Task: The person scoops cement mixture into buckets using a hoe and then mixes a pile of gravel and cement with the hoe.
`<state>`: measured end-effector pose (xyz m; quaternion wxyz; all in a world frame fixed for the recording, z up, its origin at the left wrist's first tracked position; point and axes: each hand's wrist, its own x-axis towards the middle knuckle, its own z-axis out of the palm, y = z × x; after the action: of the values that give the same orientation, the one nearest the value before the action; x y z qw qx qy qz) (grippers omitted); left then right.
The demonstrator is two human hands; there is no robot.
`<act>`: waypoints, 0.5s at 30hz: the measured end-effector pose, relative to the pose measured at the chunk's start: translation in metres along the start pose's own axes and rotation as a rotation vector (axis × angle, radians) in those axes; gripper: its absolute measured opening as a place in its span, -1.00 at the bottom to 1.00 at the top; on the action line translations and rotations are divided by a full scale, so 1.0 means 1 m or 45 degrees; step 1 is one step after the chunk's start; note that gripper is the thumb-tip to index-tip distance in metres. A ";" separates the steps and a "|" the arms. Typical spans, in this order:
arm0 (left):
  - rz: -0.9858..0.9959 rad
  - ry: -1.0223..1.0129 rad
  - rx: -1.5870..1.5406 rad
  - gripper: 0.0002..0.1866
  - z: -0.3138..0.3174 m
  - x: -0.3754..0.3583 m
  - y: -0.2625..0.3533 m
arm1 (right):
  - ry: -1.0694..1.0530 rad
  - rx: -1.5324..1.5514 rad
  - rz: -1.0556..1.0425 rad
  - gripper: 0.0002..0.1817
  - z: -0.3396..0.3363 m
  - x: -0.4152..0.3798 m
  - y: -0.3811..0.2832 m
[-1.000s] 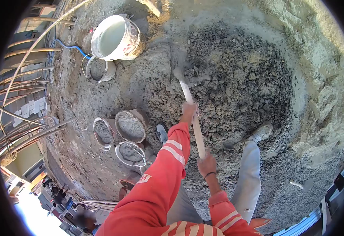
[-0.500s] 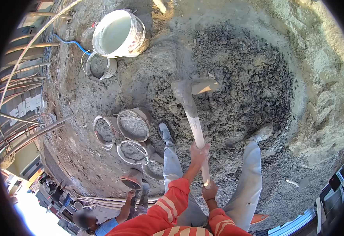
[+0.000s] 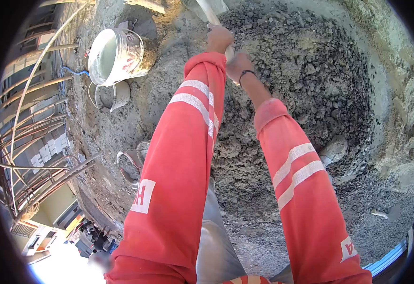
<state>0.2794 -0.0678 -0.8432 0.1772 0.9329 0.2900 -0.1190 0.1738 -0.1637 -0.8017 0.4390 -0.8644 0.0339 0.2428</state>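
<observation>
My left hand (image 3: pixel 220 39) is wrapped round the pale wooden handle (image 3: pixel 209 11) near the top of the view. Just below and to the right, my right hand (image 3: pixel 239 65) grips the same handle close to its end. The handle slants up and to the left, and the tool's head is out of clear view at the top edge. Dark, lumpy wet mix (image 3: pixel 306 71) lies on the ground beside and under my hands.
A large white bucket (image 3: pixel 122 57) stands at upper left, with a small bucket (image 3: pixel 117 97) below it. A bucket rim (image 3: pixel 127 165) shows beside my left sleeve. Poles (image 3: pixel 41 165) line the left side. My foot (image 3: pixel 334 150) is in the mix.
Both hands and the handle have swung up and forward from low in the view, arms now outstretched. The tool's head has left the middle, and my sleeves now hide most of the lower buckets.
</observation>
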 end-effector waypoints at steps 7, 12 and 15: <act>0.119 0.010 0.013 -0.15 0.002 -0.061 0.005 | -0.092 0.095 0.216 -0.60 -0.023 -0.071 0.027; -0.088 -0.232 -0.274 -0.24 -0.021 -0.131 0.018 | -0.062 0.171 0.282 -0.62 -0.021 -0.136 0.051; -0.280 -0.360 -0.387 -0.26 -0.011 -0.166 0.001 | -0.081 0.180 0.337 -0.64 -0.023 -0.198 0.053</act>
<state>0.1476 -0.1471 -0.7786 0.3406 0.8324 0.3767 -0.2220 -0.0060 -0.2444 -0.7407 0.4636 -0.8113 0.1506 0.3227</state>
